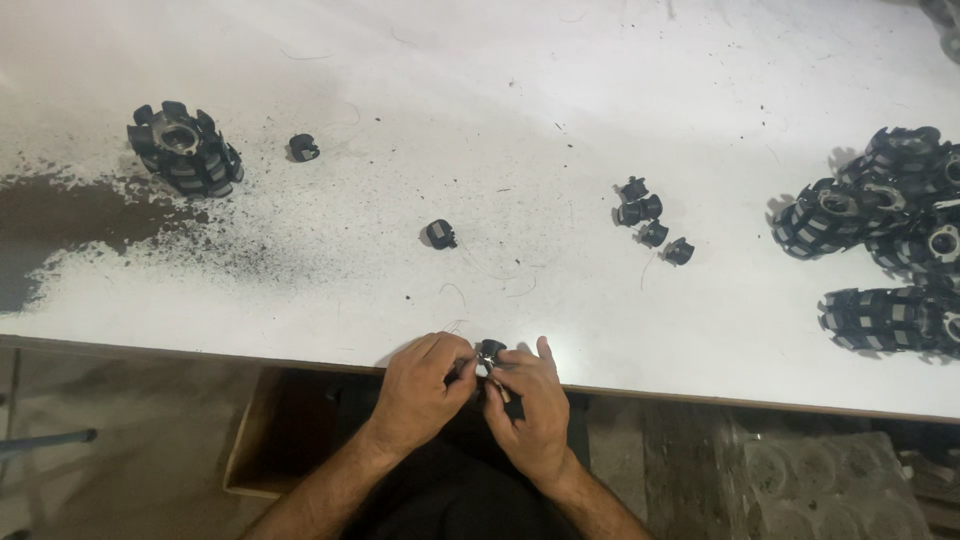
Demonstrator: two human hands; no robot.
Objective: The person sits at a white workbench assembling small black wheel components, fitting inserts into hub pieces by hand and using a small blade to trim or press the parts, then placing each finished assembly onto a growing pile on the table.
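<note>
both hands, left (418, 388) and right (528, 400), pinch one small black part (490, 350) at the desk's (500, 120) near edge; six loose parts (650, 222) lie untouched farther off, finished-looking rotors (880, 250) piled right.

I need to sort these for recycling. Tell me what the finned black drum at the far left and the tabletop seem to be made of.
Finned black drum: likely moulded black plastic with pale, perhaps metal, bands between the fins and a greyish ring at its bore; matte, little shine.
Tabletop: smooth white laminate or painted board, by its even sheen; the coating has worn through to dark patches at the left.
</note>
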